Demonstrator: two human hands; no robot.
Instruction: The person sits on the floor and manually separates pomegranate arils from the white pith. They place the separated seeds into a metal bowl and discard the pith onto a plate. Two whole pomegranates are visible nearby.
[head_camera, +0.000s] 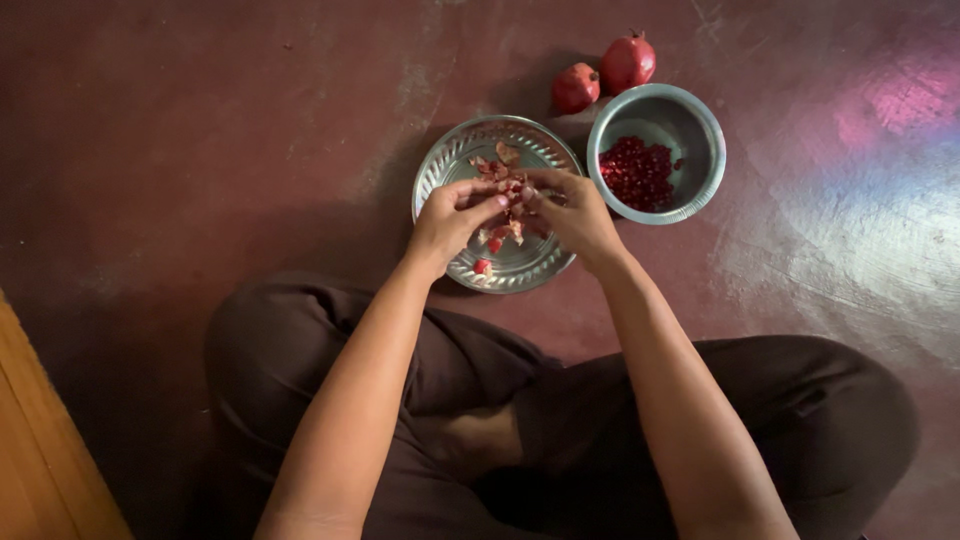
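Note:
My left hand (450, 216) and my right hand (573, 213) meet over a round steel plate (452, 156) on the floor. Together they pinch a small pomegranate piece (514, 190) between their fingertips. Bits of peel and pith (497, 162) lie scattered on the plate, and a red fragment (484, 266) sits near its front rim. To the right stands a steel bowl (700, 120) holding a heap of red pomegranate seeds (637, 174). Two whole pomegranates (603, 75) rest on the floor behind the bowl.
I sit cross-legged in dark trousers (820, 400) on a dark red floor (200, 150). A wooden edge (40, 450) runs along the lower left. A bright patch of light falls on the floor at the right.

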